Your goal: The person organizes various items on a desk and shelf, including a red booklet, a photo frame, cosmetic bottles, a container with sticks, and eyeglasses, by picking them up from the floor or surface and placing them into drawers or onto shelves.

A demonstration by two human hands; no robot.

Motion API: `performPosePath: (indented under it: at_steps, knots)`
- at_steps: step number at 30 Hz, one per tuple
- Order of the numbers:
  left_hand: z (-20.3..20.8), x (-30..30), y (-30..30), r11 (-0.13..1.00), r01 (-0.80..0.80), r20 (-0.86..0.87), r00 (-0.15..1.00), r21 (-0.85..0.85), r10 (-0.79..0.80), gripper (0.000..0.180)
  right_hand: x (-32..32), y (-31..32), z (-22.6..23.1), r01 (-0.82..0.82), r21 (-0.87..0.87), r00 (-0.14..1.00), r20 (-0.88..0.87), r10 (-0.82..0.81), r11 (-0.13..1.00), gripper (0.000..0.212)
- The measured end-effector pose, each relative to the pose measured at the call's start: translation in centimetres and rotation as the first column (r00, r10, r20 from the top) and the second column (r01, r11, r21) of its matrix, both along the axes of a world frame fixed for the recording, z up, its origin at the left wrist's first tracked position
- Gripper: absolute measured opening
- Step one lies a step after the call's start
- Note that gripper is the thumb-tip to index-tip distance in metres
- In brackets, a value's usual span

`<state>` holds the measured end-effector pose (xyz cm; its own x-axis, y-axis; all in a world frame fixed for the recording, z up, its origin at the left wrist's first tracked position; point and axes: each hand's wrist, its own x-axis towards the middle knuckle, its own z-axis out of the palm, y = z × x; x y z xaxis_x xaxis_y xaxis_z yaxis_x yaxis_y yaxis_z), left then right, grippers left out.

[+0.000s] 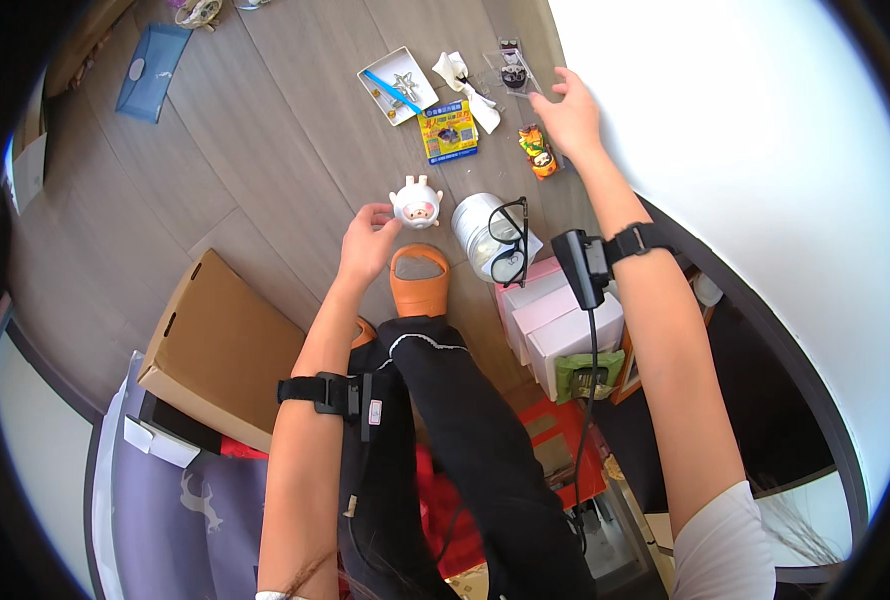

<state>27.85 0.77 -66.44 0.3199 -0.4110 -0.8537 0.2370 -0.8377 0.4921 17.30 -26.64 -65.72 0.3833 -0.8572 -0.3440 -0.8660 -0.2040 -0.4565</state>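
My left hand (pixel 368 240) is beside a small white round toy figure (pixel 417 203) with a pink face, its fingertips at or touching the figure's left side. The fingers are curved and slightly apart, not wrapped round it. Farther right, my right hand (pixel 573 118) has thumb and fingers spread. Its thumb is close to the corner of a clear plastic box (pixel 512 76) with a dark item in it; I cannot tell if they touch. Just below that hand lies a colourful orange, green and yellow figure (pixel 538 152).
A white tray (pixel 424 106) with a silver star-like item, a yellow-blue packet (pixel 449 133), a white cloth strip (pixel 477 100) and a white tub (pixel 479 232) with black glasses (pixel 509 240) lie around. A cardboard box (pixel 227 345) stands left, pinkish boxes (pixel 565 325) right, beside the white wall.
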Motion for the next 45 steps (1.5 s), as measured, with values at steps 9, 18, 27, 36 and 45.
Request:
performPosePath:
  at_steps: [9, 18, 27, 36, 45]
  knots:
    - [1.5, -0.3, 0.7, 0.977, 0.212, 0.096, 0.973, -0.002, -0.211, 0.030, -13.0, 10.8, 4.5, 0.427, 0.536, 0.846, 0.049, -0.531, 0.728, 0.025]
    - [2.1, -7.1, -2.1, 0.957, 0.224, -0.411, 0.867, -0.184, -0.282, 0.063, -11.6, 15.7, 3.2, 0.102, 0.323, 0.983, 0.114, -0.146, 0.941, 0.085]
    - [-1.3, -10.7, -4.0, 0.818, -0.357, -0.791, 0.264, 0.451, 0.551, 0.057, -11.1, 17.7, 3.0, 0.110, 0.344, 0.990, 0.047, -0.134, 0.932, 0.067]
    - [3.9, -8.3, -3.6, 0.826, -0.351, -0.827, 0.200, 0.441, 0.526, 0.060, -9.7, 16.5, 9.9, -0.137, 0.247, 0.988, -0.039, 0.151, 0.959, 0.059]
    - [24.8, -4.1, -3.2, 0.780, -0.531, -0.900, 0.072, 0.330, 0.430, 0.052, -6.9, 17.5, 27.9, -0.126, 0.129, 0.948, 0.307, 0.081, 0.984, 0.067]
